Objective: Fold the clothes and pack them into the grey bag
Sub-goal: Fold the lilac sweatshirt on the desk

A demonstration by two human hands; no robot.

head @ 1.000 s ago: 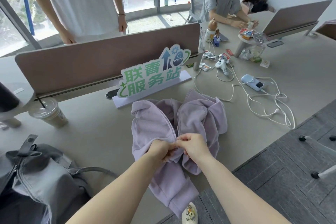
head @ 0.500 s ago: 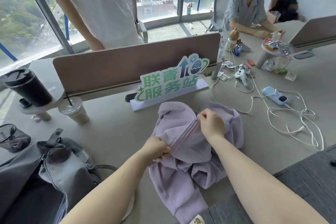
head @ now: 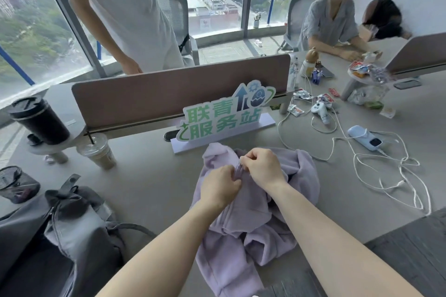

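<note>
Fingers (head: 235, 171) of the left hand (head: 220, 187) are curled and pinch the lilac jacket (head: 251, 214) just left of its zip line, while the right hand (head: 264, 167) pinches the fabric or the zip pull at the far end of the zip; which exactly is too small to tell. Both hands nearly touch, w/ the zip running between them, so this looks like closing the zip near the collar: one hand braces the cloth so the other can pull w/o the soft fleece bunching. Zipping first makes sense, since a closed front folds flatter. The jacket lies crumpled in the middle of the table (head: 149, 176), collar end far, one sleeve or hem hanging over the near edge. No fold made yet, so the task is at an early stage, I'd say. The grey bag (head: 79, 229) sits near left on the table, well apart from the jacket, its top slumped; can't tell if it is open. An iced drink cup (head: 97, 152) stands far left, between bag and divider, and white cables (head: 391, 176) sprawl on the right, so spreading the jacket flat will prob. need care on both sides. A green sign (head: 222, 116) stands just beyond the jacket, limiting room on the far side.
</note>
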